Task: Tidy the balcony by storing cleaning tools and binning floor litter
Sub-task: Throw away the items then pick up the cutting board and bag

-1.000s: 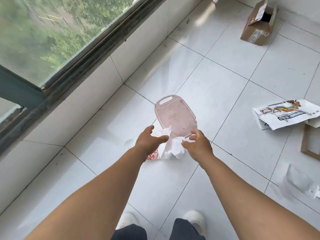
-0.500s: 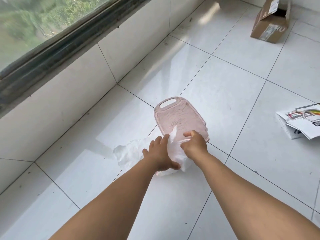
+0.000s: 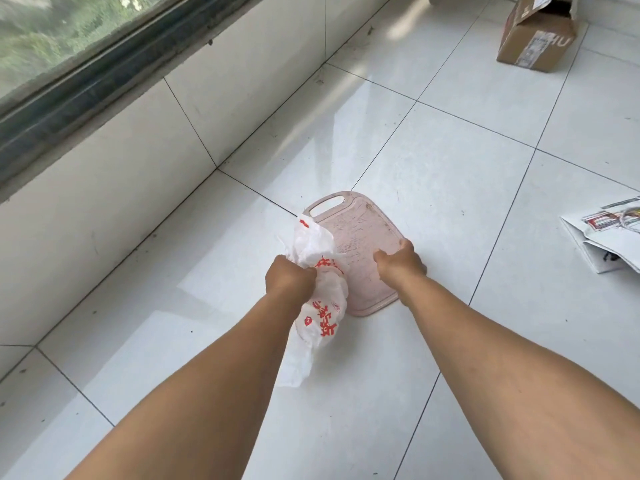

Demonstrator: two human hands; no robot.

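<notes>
Bag in my left hand, cutting board under my right.

The white plastic bag with red print hangs bunched from my left hand, fingers closed tight round its neck, I judge so litter stays in one fist. My right hand curls over the near right edge of the pink cutting board lying flat on the floor, fingers hooked on it, seemingly ready to lift.

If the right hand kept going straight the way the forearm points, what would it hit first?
The right hand already grips the pink board's right edge. Straight on, it likely crosses the board toward its handle slot, then bare floor, though depth is unclear.
</notes>
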